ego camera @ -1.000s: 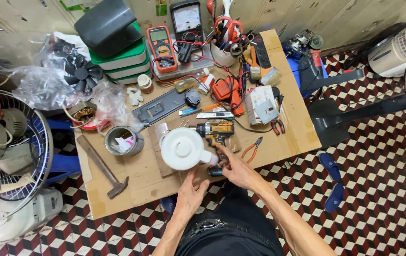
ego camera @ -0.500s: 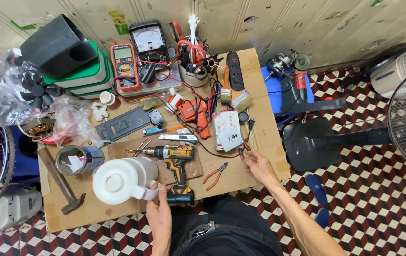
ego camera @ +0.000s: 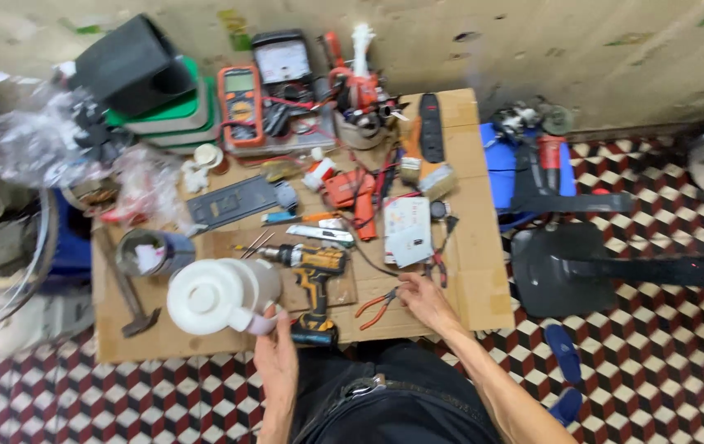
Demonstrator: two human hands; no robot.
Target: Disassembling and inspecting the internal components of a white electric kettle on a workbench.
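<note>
Two hands are at work here, and we begin from our right hand, because the main relation is there: its fingers are spread and loosely curled, holding nothing that we can see, and the red-handled pliers lie just beside the fingertips, at about 9 o'clock from them. The long axis of the pliers runs slanted, from about 8 o'clock to 2 o'clock, with the handles toward the lower left and the small metal nose toward our fingers. The right hand is clearly the nearer one to this tool. At about 12 o'clock from the same hand lies a flat white board with thin wires around it. Our left hand is closed around the pale handle of a white plastic housing, which is round, smooth and bulky; the picture is a little blurred, so we cannot tell exactly how the fingers wrap. Between the two hands lies a cordless drill, yellow and black, with hard plastic body, its metal chuck pointing to 9 o'clock and its grip pointing to 6 o'clock, toward us. Farther out, at about 9 o'clock from the housing, a hammer with a dark head lies on the brown cardboard that covers the table, and an orange multimeter stands at the far edge.
</note>
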